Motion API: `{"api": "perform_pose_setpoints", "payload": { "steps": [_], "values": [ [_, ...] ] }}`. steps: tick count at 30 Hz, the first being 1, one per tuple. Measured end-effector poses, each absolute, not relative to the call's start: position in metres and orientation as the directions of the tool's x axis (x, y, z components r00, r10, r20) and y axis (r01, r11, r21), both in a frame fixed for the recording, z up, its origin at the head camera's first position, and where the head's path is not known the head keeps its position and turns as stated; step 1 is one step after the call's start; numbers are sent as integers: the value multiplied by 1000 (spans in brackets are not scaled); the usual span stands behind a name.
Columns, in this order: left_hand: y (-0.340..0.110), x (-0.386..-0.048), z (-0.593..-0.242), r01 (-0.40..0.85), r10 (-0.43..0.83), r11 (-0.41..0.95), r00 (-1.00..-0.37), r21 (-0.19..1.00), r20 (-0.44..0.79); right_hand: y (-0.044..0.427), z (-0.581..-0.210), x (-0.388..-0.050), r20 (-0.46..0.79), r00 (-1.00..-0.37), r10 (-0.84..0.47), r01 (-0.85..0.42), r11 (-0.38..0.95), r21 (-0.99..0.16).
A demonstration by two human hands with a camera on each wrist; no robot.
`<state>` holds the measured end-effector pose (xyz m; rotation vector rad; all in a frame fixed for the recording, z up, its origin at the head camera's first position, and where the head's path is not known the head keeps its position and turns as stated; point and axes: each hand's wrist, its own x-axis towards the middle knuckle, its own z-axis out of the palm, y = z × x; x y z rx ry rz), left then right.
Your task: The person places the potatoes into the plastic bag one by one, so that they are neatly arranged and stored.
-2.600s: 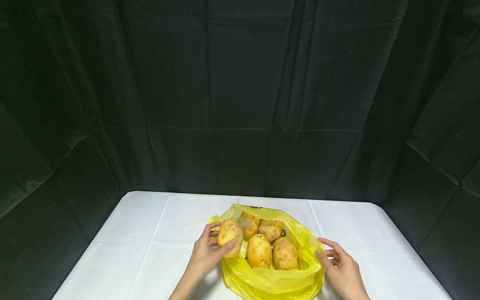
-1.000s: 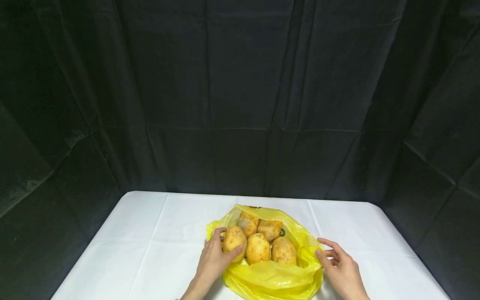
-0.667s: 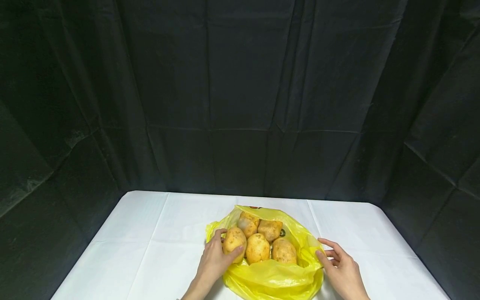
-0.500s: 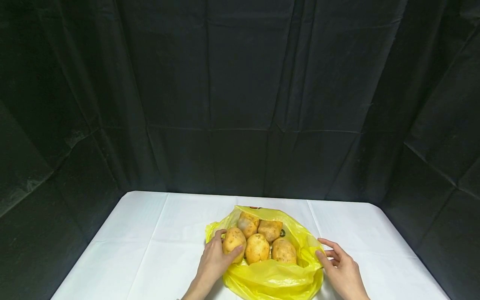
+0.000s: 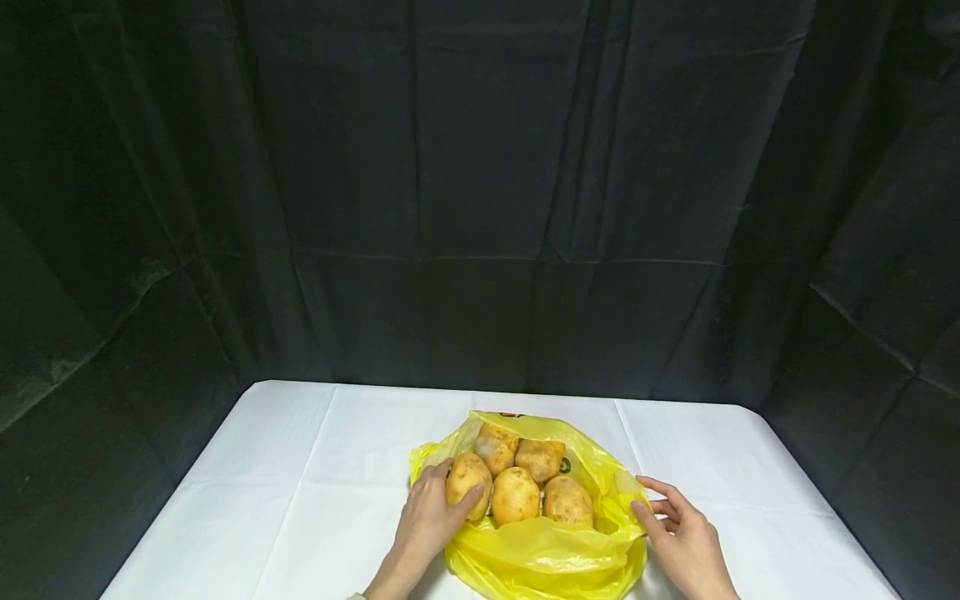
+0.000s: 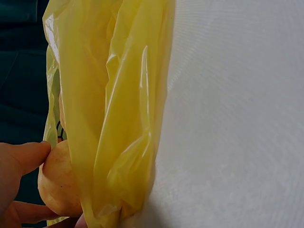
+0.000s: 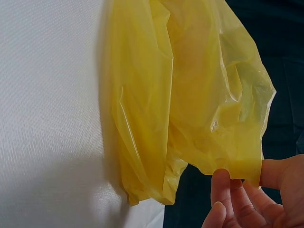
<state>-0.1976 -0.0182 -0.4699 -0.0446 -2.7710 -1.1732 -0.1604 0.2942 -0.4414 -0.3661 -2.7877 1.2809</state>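
Observation:
In the head view a yellow plastic bag (image 5: 540,554) stands with its mouth spread wide, several potatoes inside. My left hand (image 5: 429,512) reaches over its left rim and holds the leftmost potato (image 5: 468,483), thumb on one side and fingers on the other. In the left wrist view the thumb touches that potato (image 6: 61,183), part of which the bag hides. Beside it sit another potato (image 5: 516,497) and the rightmost potato (image 5: 568,502). My right hand (image 5: 684,537) pinches the bag's right rim between thumb and fingers, as the right wrist view also shows.
Behind the front ones lie two more potatoes, one at the back left (image 5: 497,450) and one at the back right (image 5: 540,460). A white cloth covers the table (image 5: 300,492). Black curtains (image 5: 480,208) hang behind it and along both sides.
My left hand has brought its potato down and right from the bag's left rim to beside the others. In the last half second its fingers shift slightly. My right hand stays at the rim.

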Motion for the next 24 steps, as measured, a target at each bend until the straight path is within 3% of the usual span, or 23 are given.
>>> {"api": "perform_pose_setpoints", "payload": {
  "steps": [16, 24],
  "values": [
    [-19, -189, -468, 105, -20, 683, -987, 723, 162, 298, -440, -161, -60, -968, 245, 206, 631, -748],
    [-24, -185, -462, 195, 26, 691, -969, 696, 246, 299, -439, -163, -35, -974, 225, 175, 644, -745]
  ]
}}
